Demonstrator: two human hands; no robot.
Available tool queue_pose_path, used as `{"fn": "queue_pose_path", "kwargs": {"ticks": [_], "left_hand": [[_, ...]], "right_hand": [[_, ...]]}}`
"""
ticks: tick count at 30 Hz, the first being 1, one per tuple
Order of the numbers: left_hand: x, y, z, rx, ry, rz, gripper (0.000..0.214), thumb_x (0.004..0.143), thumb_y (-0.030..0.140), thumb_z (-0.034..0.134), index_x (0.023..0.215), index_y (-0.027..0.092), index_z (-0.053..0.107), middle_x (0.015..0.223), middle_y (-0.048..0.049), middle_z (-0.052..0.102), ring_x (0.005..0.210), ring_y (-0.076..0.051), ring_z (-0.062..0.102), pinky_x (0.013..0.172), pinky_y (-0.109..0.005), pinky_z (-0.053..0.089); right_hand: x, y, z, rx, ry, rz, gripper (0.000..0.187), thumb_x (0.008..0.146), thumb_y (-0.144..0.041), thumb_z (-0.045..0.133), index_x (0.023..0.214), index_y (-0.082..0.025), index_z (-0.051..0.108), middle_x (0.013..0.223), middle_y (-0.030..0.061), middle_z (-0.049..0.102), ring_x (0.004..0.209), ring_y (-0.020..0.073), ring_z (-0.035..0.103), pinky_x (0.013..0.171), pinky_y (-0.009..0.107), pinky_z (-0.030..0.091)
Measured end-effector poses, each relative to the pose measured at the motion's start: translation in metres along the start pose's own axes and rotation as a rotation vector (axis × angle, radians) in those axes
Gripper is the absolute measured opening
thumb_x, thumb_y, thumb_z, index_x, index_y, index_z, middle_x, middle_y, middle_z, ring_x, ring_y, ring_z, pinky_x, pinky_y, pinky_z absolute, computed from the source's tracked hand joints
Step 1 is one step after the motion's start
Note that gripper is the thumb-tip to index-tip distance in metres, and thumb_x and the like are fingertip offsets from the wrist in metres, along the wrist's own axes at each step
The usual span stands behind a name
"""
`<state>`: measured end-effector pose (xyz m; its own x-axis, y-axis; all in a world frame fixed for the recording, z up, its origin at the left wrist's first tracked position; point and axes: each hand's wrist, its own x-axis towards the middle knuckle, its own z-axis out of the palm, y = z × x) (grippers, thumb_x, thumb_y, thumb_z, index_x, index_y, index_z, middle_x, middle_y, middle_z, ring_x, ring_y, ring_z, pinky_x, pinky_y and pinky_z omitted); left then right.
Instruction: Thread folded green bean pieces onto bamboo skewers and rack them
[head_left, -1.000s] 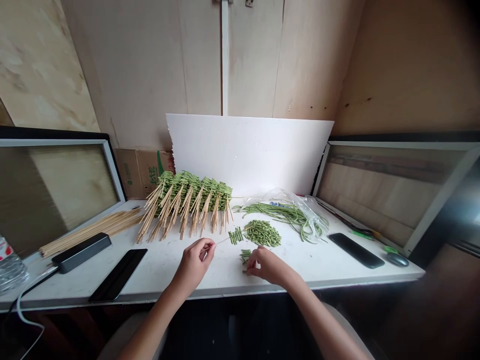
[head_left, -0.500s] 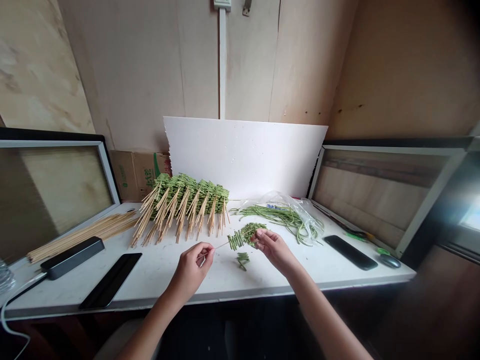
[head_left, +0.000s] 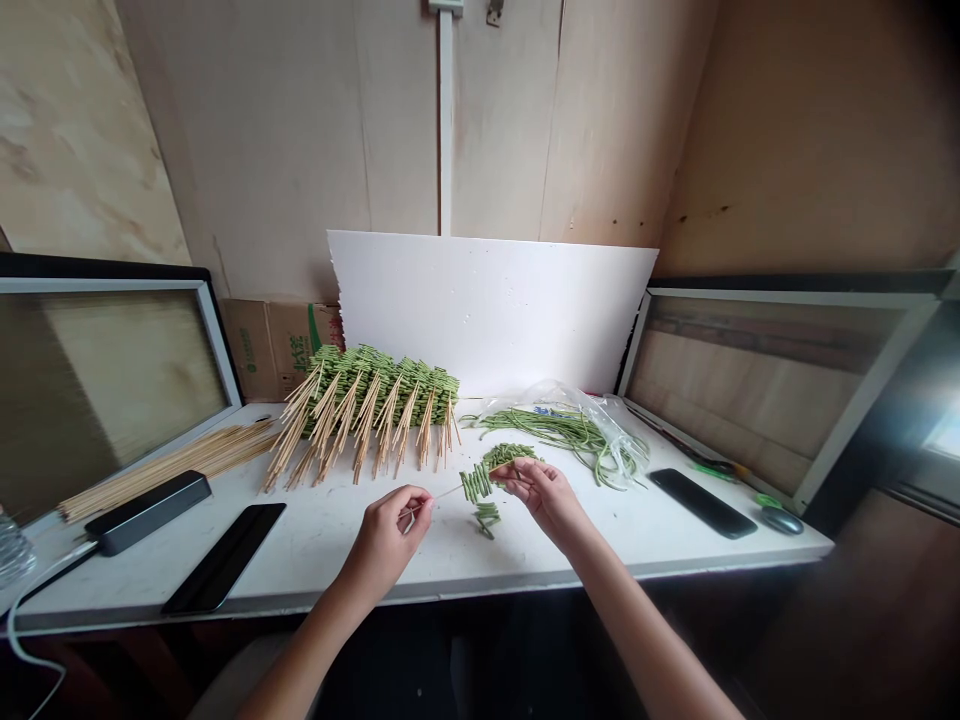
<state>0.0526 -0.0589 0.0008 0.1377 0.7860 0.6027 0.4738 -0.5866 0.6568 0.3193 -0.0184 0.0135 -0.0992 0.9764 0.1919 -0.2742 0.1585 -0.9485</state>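
Observation:
My left hand (head_left: 397, 520) is closed around the blunt end of a thin bamboo skewer (head_left: 450, 491), which slants up to the right. Several short green bean pieces (head_left: 475, 483) are threaded crosswise on it. At the skewer's pointed end, the fingers of my right hand (head_left: 536, 487) are pinched together; what lies between them is hidden. Just behind, a pile of cut bean pieces (head_left: 512, 454) rests on the white table (head_left: 330, 560). A few loose bean pieces (head_left: 487, 518) lie below the skewer.
Finished bean skewers (head_left: 382, 390) are stacked at back left, beside bare bamboo skewers (head_left: 165, 468). Long uncut beans (head_left: 551, 427) lie partly under a clear plastic bag (head_left: 600, 420). A black phone (head_left: 225, 558), a black box (head_left: 150, 512), another dark phone (head_left: 703, 502) and a mouse (head_left: 781, 520) occupy the sides.
My right hand has shifted slightly, its fingers now closer around the skewer's tip. My left hand and the threaded bean pieces have moved a little to the right.

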Motion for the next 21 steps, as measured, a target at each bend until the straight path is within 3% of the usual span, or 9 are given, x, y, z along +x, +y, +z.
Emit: {"fn": "queue_pose_path", "kwargs": {"ticks": [6, 12, 16, 19, 21], "left_hand": [[0.0, -0.0004, -0.0004, 0.002, 0.001, 0.003, 0.018, 0.097, 0.031, 0.059, 0.09, 0.018, 0.068, 0.077, -0.0047, 0.071, 0.068, -0.017, 0.068, 0.064, -0.024, 0.056], [-0.0003, -0.0034, 0.0005, -0.001, 0.003, 0.006, 0.016, 0.097, 0.03, 0.059, 0.091, 0.018, 0.068, 0.078, -0.0043, 0.071, 0.069, -0.016, 0.067, 0.065, -0.024, 0.056], [-0.0001, -0.0022, 0.0003, -0.007, -0.006, 0.003, 0.017, 0.098, 0.031, 0.059, 0.09, 0.018, 0.068, 0.079, -0.0047, 0.071, 0.069, -0.017, 0.068, 0.066, -0.025, 0.056], [-0.0004, -0.0014, 0.0003, -0.005, -0.014, 0.002, 0.017, 0.098, 0.031, 0.058, 0.092, 0.019, 0.067, 0.082, -0.0049, 0.071, 0.072, -0.017, 0.068, 0.067, -0.025, 0.056], [-0.0005, -0.001, -0.0004, 0.011, -0.026, 0.016, 0.016, 0.099, 0.031, 0.057, 0.092, 0.019, 0.067, 0.084, -0.0046, 0.071, 0.073, -0.017, 0.068, 0.067, -0.025, 0.055]], "right_hand": [[-0.0016, -0.0019, 0.0039, 0.088, 0.01, -0.032, 0.033, 0.078, -0.054, 0.081, 0.086, -0.023, 0.074, 0.098, 0.01, 0.08, 0.108, 0.0312, 0.074, 0.109, 0.047, 0.052], [-0.0012, -0.0016, 0.0044, 0.039, 0.019, -0.03, 0.036, 0.079, -0.057, 0.078, 0.087, -0.023, 0.072, 0.1, 0.0111, 0.08, 0.109, 0.0321, 0.074, 0.102, 0.046, 0.055], [-0.0012, -0.0005, 0.0024, 0.009, 0.036, 0.001, 0.039, 0.078, -0.061, 0.077, 0.087, -0.023, 0.07, 0.101, 0.0119, 0.08, 0.108, 0.0335, 0.074, 0.08, 0.04, 0.06], [-0.0016, -0.0013, 0.0011, 0.023, 0.043, 0.029, 0.038, 0.076, -0.058, 0.079, 0.084, -0.022, 0.07, 0.097, 0.012, 0.08, 0.103, 0.0331, 0.074, 0.059, 0.031, 0.052], [-0.0014, -0.0022, -0.0001, 0.025, 0.038, 0.025, 0.035, 0.075, -0.054, 0.08, 0.081, -0.021, 0.071, 0.093, 0.012, 0.08, 0.099, 0.0314, 0.075, 0.055, 0.028, 0.047]]}}
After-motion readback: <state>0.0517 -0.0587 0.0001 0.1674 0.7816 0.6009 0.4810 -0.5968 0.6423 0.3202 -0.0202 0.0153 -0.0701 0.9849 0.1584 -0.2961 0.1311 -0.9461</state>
